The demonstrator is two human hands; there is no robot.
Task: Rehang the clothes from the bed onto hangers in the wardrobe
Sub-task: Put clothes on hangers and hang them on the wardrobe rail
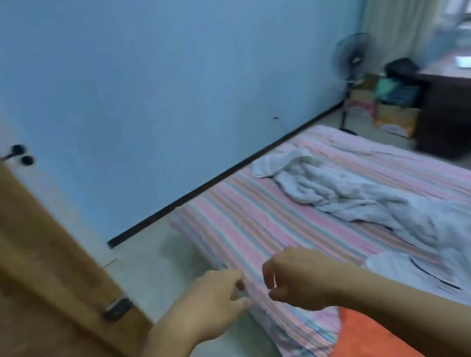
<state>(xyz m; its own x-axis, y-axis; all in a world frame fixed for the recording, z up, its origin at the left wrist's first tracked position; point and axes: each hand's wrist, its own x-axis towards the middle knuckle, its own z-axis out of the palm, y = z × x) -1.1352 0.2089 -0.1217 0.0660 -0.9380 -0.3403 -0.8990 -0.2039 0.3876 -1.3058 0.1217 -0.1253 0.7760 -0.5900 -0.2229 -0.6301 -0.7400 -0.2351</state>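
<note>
A person stands at the corner of a striped bed with both hands empty, about to gather the next garment.

The left hand (215, 301) hovers with relaxed, loosely bent fingers, and the right hand (296, 277) has its fingers curled inward around nothing visible; the blur hides finer detail. Both float just above the bed (237, 231), whose sheet is thin cotton in pink, blue and orange stripes. The clothes lie beyond the hands: a crumpled pale grey garment (323, 181), soft and heavily wrinkled, sprawls mid-mattress, and a white garment (408, 273) with dark line trim lies nearer. An orange cloth (370, 343) sits smooth at the near edge. A wooden door (25, 278) stands left; the wardrobe is out of view. Judged next: reach right, pinch limp fabric at the shoulders.
</note>
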